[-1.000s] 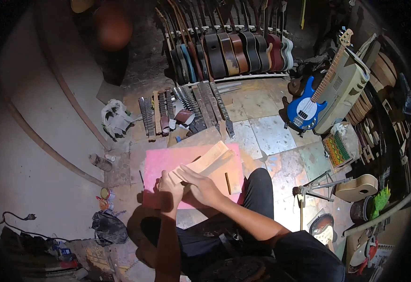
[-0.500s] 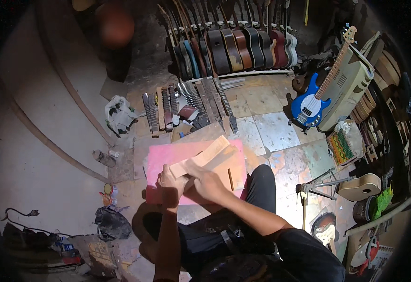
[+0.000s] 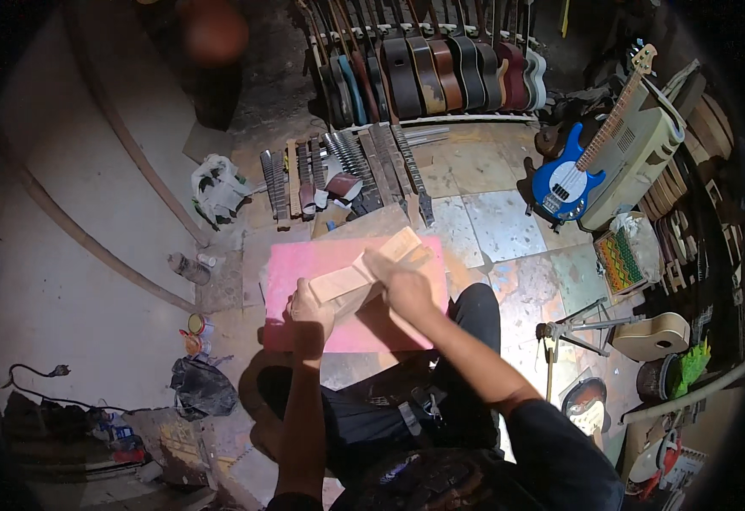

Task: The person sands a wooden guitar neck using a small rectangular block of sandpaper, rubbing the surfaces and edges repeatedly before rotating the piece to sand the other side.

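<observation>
A long, pale block of wood (image 3: pixel 342 283) slants over a pink board (image 3: pixel 292 255) in front of me, its far end pointing up and to the right. My left hand (image 3: pixel 309 308) is closed around the block's near left end. Across the block's middle lies my right hand (image 3: pixel 406 292), its fingers bent and pressed to the upper face. Motion smears those fingertips, and whatever may be under them is hidden. The board rests by my bent legs.
Beyond the board lie several fretted guitar necks (image 3: pixel 379 175). A rack of guitars (image 3: pixel 441 78) stands at the back. To the right are a blue bass guitar (image 3: pixel 567 183), a metal stand (image 3: pixel 573 330) and an acoustic guitar body (image 3: pixel 652 337). A black plastic bag (image 3: pixel 202 387) sits left.
My right hand has slid up and to the right along the block, away from my left hand. My left hand keeps its hold. The whole view has shifted slightly.
</observation>
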{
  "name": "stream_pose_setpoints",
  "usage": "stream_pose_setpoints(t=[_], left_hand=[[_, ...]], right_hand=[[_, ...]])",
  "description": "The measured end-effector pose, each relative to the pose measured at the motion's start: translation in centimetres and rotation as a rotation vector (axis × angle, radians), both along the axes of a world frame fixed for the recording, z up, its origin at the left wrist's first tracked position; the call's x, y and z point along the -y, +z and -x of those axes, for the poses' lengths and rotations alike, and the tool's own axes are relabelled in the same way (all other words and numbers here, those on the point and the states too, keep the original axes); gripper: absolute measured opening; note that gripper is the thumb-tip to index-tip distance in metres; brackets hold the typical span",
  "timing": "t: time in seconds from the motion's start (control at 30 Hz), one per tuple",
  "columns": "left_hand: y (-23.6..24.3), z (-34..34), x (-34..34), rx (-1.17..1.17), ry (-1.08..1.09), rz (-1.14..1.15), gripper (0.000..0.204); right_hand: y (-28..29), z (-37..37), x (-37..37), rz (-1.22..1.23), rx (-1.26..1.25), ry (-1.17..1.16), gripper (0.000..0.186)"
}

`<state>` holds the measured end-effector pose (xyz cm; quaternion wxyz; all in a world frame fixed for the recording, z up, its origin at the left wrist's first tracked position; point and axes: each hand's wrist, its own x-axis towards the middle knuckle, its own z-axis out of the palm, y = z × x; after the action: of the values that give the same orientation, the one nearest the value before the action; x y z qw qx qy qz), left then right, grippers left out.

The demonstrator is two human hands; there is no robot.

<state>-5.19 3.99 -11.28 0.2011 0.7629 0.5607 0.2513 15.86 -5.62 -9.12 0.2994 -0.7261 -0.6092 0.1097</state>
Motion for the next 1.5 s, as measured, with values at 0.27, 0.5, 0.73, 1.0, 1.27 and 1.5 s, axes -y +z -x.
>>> stream_pose_setpoints(t=[0.27, 0.5, 0.73, 1.0, 1.27, 1.5], left_hand=[[1.3, -0.1, -0.7, 0.056, -0.083, -0.003, 0.050], [3.8, -1.6, 1.7, 0.275, -0.030, -0.140, 0.055], [4.4, -1.5, 1.5, 0.292, -0.042, -0.021, 0.035], [-1.5, 2.1, -1.9, -0.087, -0.076, -0.094, 0.037], [-2.9, 1.3, -1.9, -0.052, 0.234, -0.175, 0.040], [7.8, -6.1, 6.2, 0.508, -0.278, -0.315, 0.069]], right_hand=[[0.0, -8.2, -3.4, -0.314, 0.006, -0.247, 0.055], [1.6, -5.8, -3.4, -0.079, -0.065, -0.227, 0.051], [1.1, -6.2, -2.8, -0.006, -0.148, -0.238, 0.052], [0.2, -5.9, -2.9, -0.138, -0.213, -0.208, 0.054], [-0.3, -5.9, -3.4, -0.123, -0.226, -0.235, 0.053], [0.3, -5.7, -2.6, -0.146, -0.184, -0.186, 0.055]])
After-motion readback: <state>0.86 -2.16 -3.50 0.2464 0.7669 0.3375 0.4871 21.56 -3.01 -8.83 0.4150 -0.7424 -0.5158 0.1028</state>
